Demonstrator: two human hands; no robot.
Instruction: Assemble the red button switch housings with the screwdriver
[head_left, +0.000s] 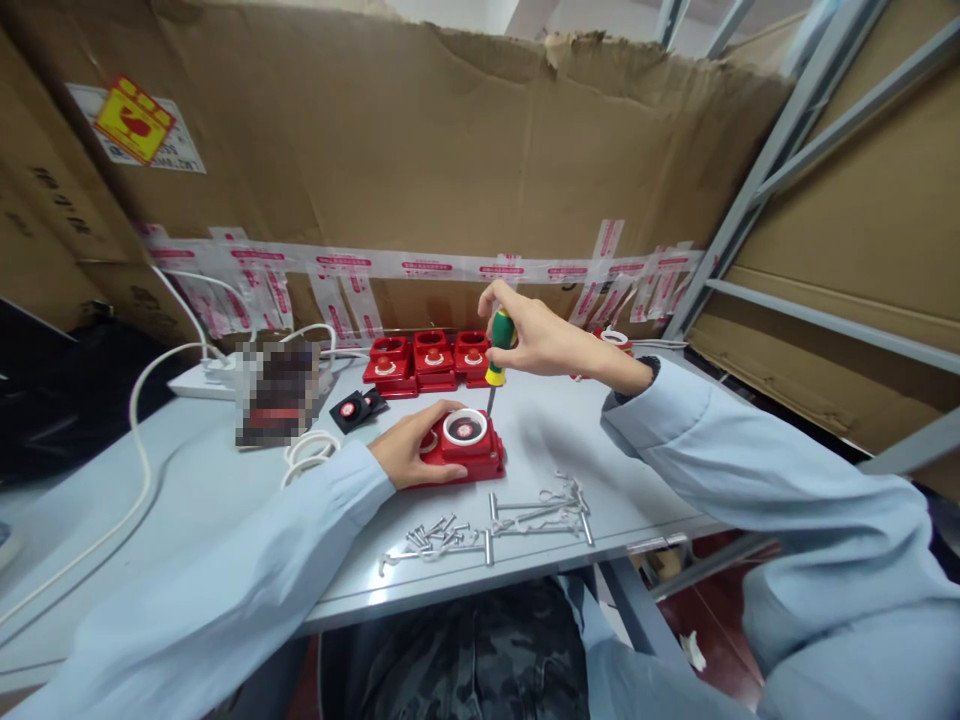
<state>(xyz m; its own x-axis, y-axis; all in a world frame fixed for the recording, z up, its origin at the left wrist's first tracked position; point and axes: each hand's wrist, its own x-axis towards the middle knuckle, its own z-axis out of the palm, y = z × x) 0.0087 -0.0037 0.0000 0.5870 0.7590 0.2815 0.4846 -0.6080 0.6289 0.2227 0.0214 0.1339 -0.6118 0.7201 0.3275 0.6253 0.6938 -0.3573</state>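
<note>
My left hand grips the left end of a red box-shaped housing lying on the table. A white ring with a dark round centre sits on top of the housing. Above its back right corner, my right hand has its fingers around the green and yellow handle of a screwdriver. The shaft points down and its tip meets the housing near that corner; the exact contact is hard to make out. Loose screws and T-shaped metal rods with thin white strings lie in front of the housing.
Several more red housings stand at the back, and another is behind my right wrist. Small black parts lie to the left. A power strip, white cable and blurred flat object are further left. Cardboard walls the back.
</note>
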